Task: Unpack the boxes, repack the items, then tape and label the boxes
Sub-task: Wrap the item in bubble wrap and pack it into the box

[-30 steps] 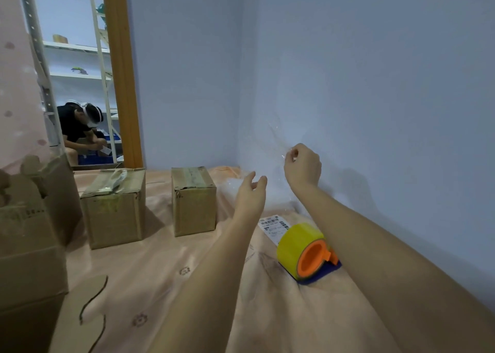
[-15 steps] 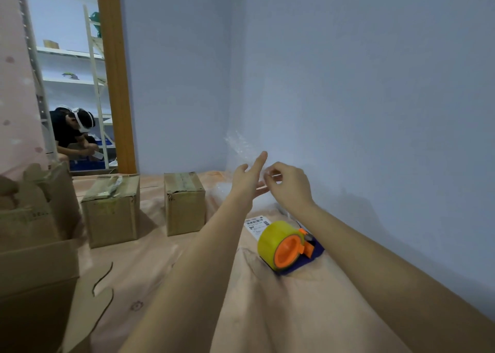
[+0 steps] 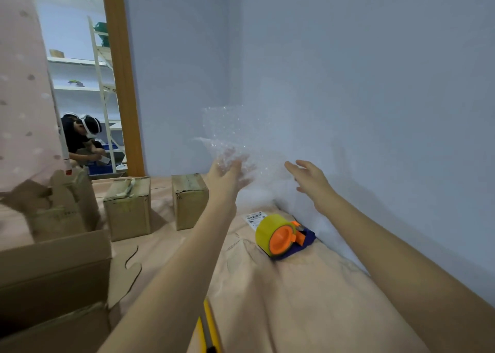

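Blue-grey walls (image 3: 348, 71), wooden door frame (image 3: 120, 85), white shelving (image 3: 80, 66) beyond

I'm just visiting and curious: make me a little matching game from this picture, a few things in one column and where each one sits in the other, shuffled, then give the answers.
Things:
1. tape dispenser
2. bubble wrap
3. shipping label
4. two closed boxes

Places:
A. lying flat on the cloth just beyond the dispenser
B. standing side by side at the far left of the cloth
C. up in the air by the left hand
D. on the cloth near the wall, below the right hand

Pairs: 1-D, 2-C, 3-A, 4-B
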A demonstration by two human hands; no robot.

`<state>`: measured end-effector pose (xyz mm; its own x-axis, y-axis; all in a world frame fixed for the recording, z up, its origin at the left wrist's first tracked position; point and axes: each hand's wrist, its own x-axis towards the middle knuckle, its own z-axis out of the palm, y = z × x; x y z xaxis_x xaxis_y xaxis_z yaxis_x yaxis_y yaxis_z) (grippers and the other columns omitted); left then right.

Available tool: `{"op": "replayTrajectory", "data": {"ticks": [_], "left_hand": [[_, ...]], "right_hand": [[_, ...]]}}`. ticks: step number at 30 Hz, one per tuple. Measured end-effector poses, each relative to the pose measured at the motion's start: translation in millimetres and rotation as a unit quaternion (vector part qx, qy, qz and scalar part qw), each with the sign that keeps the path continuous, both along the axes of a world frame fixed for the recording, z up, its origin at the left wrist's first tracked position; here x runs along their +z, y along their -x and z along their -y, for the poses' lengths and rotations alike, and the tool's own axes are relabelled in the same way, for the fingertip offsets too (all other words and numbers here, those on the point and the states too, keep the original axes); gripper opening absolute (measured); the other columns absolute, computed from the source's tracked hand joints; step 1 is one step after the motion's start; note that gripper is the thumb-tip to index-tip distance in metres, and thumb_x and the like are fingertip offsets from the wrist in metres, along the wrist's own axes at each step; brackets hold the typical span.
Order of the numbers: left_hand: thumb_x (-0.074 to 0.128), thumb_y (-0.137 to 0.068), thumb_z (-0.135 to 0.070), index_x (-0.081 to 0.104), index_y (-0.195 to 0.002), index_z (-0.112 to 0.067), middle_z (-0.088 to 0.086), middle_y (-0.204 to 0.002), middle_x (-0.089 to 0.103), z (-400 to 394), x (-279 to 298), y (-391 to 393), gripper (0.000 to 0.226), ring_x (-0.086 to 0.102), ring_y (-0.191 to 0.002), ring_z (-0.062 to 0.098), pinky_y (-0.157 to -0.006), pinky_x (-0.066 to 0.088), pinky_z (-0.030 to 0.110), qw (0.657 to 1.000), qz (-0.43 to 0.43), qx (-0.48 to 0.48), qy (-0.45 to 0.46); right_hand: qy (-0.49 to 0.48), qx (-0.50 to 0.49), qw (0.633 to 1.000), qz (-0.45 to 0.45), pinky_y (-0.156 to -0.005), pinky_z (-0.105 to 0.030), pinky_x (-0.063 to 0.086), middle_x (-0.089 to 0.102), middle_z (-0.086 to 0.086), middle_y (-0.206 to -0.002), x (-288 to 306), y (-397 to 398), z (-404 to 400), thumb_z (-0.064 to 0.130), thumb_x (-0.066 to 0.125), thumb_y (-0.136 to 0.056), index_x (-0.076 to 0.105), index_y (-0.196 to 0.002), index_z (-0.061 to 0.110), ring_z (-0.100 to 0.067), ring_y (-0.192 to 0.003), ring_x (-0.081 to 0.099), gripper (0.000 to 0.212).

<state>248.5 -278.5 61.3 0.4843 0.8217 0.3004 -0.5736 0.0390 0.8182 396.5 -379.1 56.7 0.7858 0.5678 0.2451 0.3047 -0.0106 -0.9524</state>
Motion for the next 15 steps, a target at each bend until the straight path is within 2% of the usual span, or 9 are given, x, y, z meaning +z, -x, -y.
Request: {"op": "replayTrajectory", "data": {"ticks": [4, 6, 10, 12, 15], "left_hand": [[0.053, -0.096, -0.003, 0.054, -0.119, -0.017, -0.004, -0.085, 0.063, 31.0, 19.6, 34.6, 0.028, 0.065, -0.056, 0.003, -0.053, 0.053, 0.022, 0.999, 0.018, -0.025, -0.027], [0.052, -0.095, -0.002, 0.053, -0.122, -0.016, -0.002, -0.083, 0.062, 45.1, 32.2, 48.4, 0.031, 0.064, -0.057, 0.004, -0.055, 0.055, 0.024, 0.998, 0.009, -0.035, -0.048], [0.054, -0.094, 0.0, 0.055, -0.117, -0.016, 0.001, -0.085, 0.061, 70.9, 61.9, 74.4, 0.028, 0.061, -0.067, 0.011, -0.056, 0.055, 0.025, 0.998, 0.004, -0.036, -0.051], [0.055, -0.093, 0.001, 0.055, -0.111, -0.018, 0.002, -0.089, 0.06, 85.2, 76.9, 88.7, 0.025, 0.061, -0.073, 0.014, -0.055, 0.056, 0.025, 0.997, 0.021, -0.053, -0.05], [0.055, -0.092, 0.002, 0.053, -0.114, -0.015, 0.003, -0.089, 0.06, 106.2, 96.2, 110.0, 0.028, 0.063, -0.071, 0.014, -0.058, 0.058, 0.027, 0.996, 0.04, -0.073, -0.045]], "right_hand": [[-0.046, 0.115, 0.973, -0.197, -0.089, -0.048, 0.053, 0.059, -0.011, -0.114, 17.9, 23.4, 25.0, 0.057, 0.043, -0.094, 0.05, -0.127, 0.013, -0.033, -0.102, 0.063, 0.055], [-0.084, 0.161, 0.953, -0.241, -0.088, -0.05, 0.052, 0.061, -0.013, -0.102, 26.4, 35.8, 38.7, 0.055, 0.041, -0.095, 0.053, -0.118, 0.011, -0.038, -0.097, 0.064, 0.051], [-0.165, 0.207, 0.937, -0.228, -0.085, -0.045, 0.055, 0.066, -0.013, -0.1, 51.2, 62.4, 67.0, 0.048, 0.039, -0.098, 0.056, -0.117, 0.008, -0.035, -0.096, 0.066, 0.048], [-0.182, 0.201, 0.941, -0.2, -0.071, -0.034, 0.057, 0.069, -0.011, -0.099, 64.2, 73.4, 82.1, 0.043, 0.035, -0.1, 0.058, -0.115, 0.01, -0.028, -0.088, 0.068, 0.043], [-0.199, 0.157, 0.963, -0.096, -0.051, -0.021, 0.042, 0.073, -0.002, -0.093, 72.1, 81.1, 105.3, 0.031, 0.039, -0.095, 0.061, -0.104, 0.017, -0.016, -0.069, 0.059, 0.028]]}}
